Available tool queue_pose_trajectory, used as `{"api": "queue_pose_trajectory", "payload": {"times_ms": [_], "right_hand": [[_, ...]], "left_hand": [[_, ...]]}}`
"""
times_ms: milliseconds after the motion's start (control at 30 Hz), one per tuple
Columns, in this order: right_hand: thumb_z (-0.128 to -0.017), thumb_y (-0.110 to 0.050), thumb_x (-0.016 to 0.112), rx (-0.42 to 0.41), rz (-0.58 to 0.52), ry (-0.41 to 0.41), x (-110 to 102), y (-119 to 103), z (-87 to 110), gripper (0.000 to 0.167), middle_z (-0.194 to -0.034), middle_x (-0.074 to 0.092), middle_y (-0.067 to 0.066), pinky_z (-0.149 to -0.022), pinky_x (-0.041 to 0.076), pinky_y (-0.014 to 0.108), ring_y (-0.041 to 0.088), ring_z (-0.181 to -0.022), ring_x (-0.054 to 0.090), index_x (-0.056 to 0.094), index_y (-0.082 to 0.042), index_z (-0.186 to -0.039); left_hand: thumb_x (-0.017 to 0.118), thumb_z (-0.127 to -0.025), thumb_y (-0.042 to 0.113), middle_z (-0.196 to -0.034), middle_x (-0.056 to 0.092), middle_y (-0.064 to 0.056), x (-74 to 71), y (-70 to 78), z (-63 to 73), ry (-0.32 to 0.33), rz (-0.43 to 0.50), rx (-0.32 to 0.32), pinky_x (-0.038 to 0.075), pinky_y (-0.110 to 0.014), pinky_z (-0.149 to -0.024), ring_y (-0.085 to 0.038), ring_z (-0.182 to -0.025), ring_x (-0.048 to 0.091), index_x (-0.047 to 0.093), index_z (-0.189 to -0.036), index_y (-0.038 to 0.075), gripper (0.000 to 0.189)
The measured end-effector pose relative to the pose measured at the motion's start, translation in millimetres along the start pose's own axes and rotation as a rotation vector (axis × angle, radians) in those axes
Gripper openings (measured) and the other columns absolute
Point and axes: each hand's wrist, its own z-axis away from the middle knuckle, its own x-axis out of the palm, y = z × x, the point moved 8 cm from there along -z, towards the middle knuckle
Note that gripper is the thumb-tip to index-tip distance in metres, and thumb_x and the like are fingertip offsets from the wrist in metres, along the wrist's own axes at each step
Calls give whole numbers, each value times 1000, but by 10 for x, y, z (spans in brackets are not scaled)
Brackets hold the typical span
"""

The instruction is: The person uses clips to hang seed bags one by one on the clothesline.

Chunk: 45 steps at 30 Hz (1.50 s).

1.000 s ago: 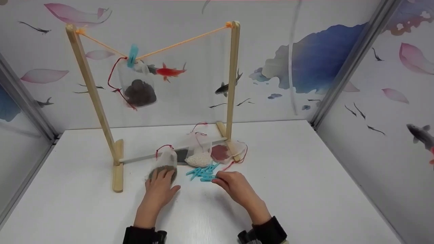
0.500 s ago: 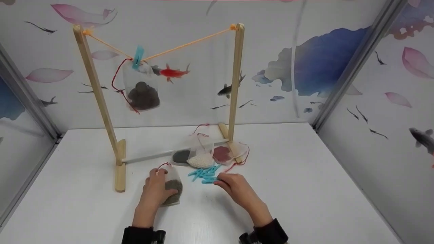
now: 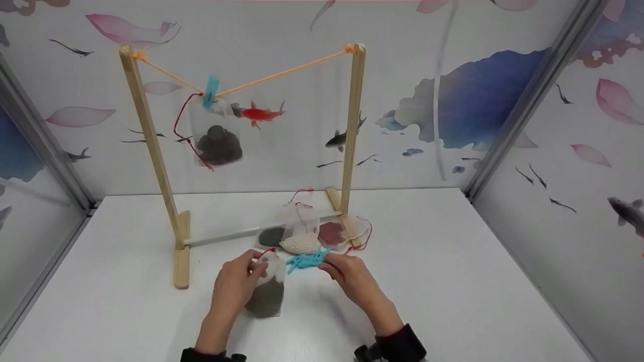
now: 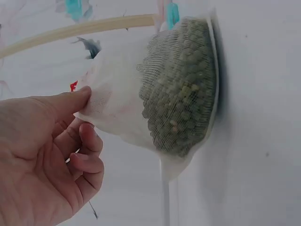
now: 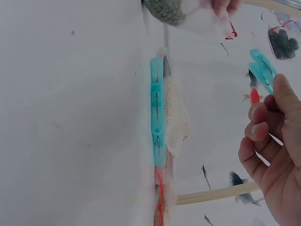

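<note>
My left hand [image 3: 234,281] pinches the top of a white mesh drawstring bag [image 3: 266,297] between thumb and fingers. Small green beans [image 4: 181,89] fill its lower part, and the bag stands roughly upright at the table's front. My right hand [image 3: 354,281] is to the right, pinching one blue clothespin [image 5: 263,68] by its end. Just beyond it lies a small heap of blue clothespins [image 3: 302,262]. Behind the heap rest a bag of white grains [image 3: 300,244], a bag with dark contents [image 3: 271,237] and a bag with reddish contents [image 3: 332,234].
A wooden frame [image 3: 151,136] with two posts spans the table [image 3: 453,281]. Its orange string [image 3: 287,72] sags under a hanging bag of dark round pieces [image 3: 219,146], clipped by a blue clothespin [image 3: 211,91]. A pale crossbar [image 3: 221,236] joins the feet. Printed walls enclose the table.
My left hand has gone from lying on the bag of green beans to pinching its top, bringing it nearer and rightward and standing it up. My right hand has hardly moved.
</note>
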Motion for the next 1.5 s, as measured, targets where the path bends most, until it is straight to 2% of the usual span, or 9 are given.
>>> {"api": "queue_pose_trajectory", "payload": {"times_ms": [100, 200, 367, 600, 800, 1067, 1233, 1400, 1500], "right_hand": [[-97, -18, 64, -113, 118, 97, -161, -141, -187, 14, -68, 53, -2, -60, 44, 19, 6, -64, 47, 60, -10, -85], [-94, -14, 67, -220, 247, 176, -391, -329, -484, 11, -69, 55, -1, -61, 47, 24, 11, -64, 50, 60, -10, -87], [-96, -18, 66, -324, 415, 200, -768, -618, -1073, 12, -72, 66, 1, -61, 52, 28, 16, -64, 57, 64, -9, -88], [-98, -23, 62, -441, 586, 171, -1069, -933, -1708, 18, -76, 71, 4, -61, 52, 29, 19, -64, 60, 64, -7, -89], [-100, -28, 58, -425, 661, 185, -1252, -1096, -2106, 24, -81, 73, 7, -67, 55, 32, 22, -69, 62, 65, -5, -93], [-101, -27, 55, -378, 779, 164, -1370, -1287, -2566, 27, -84, 72, 11, -75, 57, 35, 28, -77, 66, 66, -3, -97], [-101, -27, 54, -292, 775, 97, -1358, -1294, -2822, 27, -94, 75, 13, -79, 58, 36, 30, -83, 67, 66, -2, -102], [-101, -27, 54, -213, 767, -1, -1313, -1242, -3014, 27, -95, 74, 14, -80, 58, 38, 33, -85, 68, 65, -3, -104], [-101, -27, 55, -176, 714, -61, -1302, -1193, -3110, 27, -94, 73, 16, -82, 58, 40, 35, -89, 69, 65, -2, -103]], "left_hand": [[67, -96, 19, -79, 74, 4, -42, 150, 16, -8, 41, 54, 46, -26, -65, -9, -69, 57, 70, -106, 13, 12], [68, -95, 18, -80, 75, 3, -115, 340, -3, 2, 69, 123, 46, -23, -62, -6, -68, 58, 71, -101, 15, 7], [70, -94, 18, -82, 75, 2, -352, 690, -128, 50, 65, 226, 49, -20, -62, -6, -69, 59, 74, -98, 15, 7], [68, -95, 17, -85, 76, -4, -761, 1117, -432, 100, 30, 341, 56, -30, -68, -13, -72, 64, 76, -101, 11, 12], [62, -100, 17, -85, 74, -10, -1126, 1395, -744, 100, -34, 399, 56, -33, -69, -20, -74, 68, 74, -105, 8, 16], [61, -100, 20, -93, 75, -17, -1640, 1749, -1076, 277, -157, 375, 60, -39, -77, -28, -83, 72, 69, -111, 3, 22], [59, -102, 20, -99, 74, -21, -1759, 1834, -1252, 377, -192, 348, 61, -39, -75, -31, -86, 73, 64, -113, -1, 25], [58, -102, 18, -98, 74, -22, -1817, 1808, -1377, 447, -207, 312, 61, -41, -75, -34, -85, 74, 64, -108, -2, 22], [60, -100, 16, -99, 75, -22, -1857, 1779, -1443, 473, -207, 292, 61, -42, -76, -36, -86, 74, 65, -105, -3, 21]]}}
